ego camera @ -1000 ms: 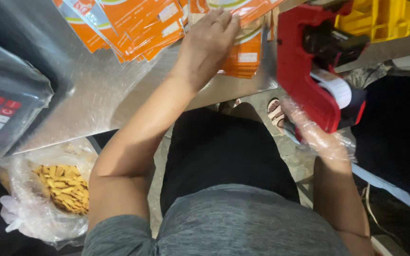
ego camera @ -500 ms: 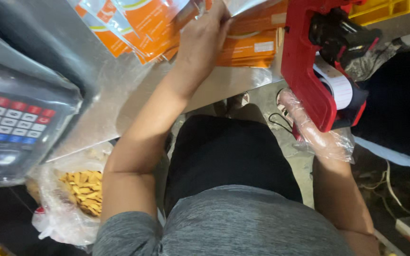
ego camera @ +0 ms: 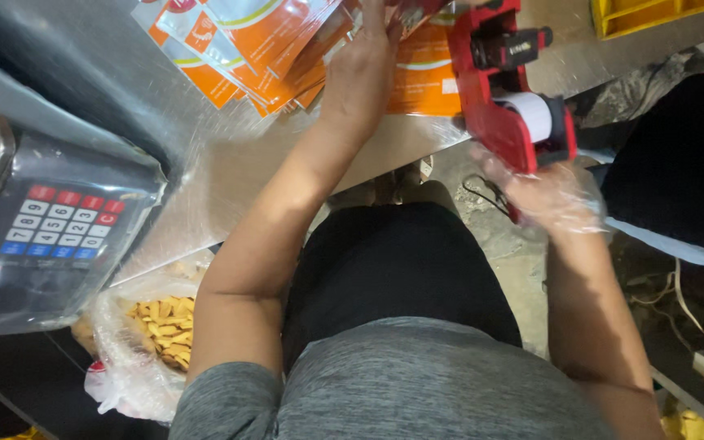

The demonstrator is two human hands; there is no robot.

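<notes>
— What moved?
— The left hand point(ego camera: 360, 69) slid further up the glossy orange pouches point(ego camera: 262, 41), pressing them; fingertips cut off.
— And right of the pouches?
— The film-gloved right hand point(ego camera: 543, 191) grips the red plastic label gun point(ego camera: 507, 90).

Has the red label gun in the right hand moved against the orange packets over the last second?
Yes. The red label gun has come left and forward; its head now overlaps the orange packets, beside the left hand. The gloved right hand grips its handle.
</notes>
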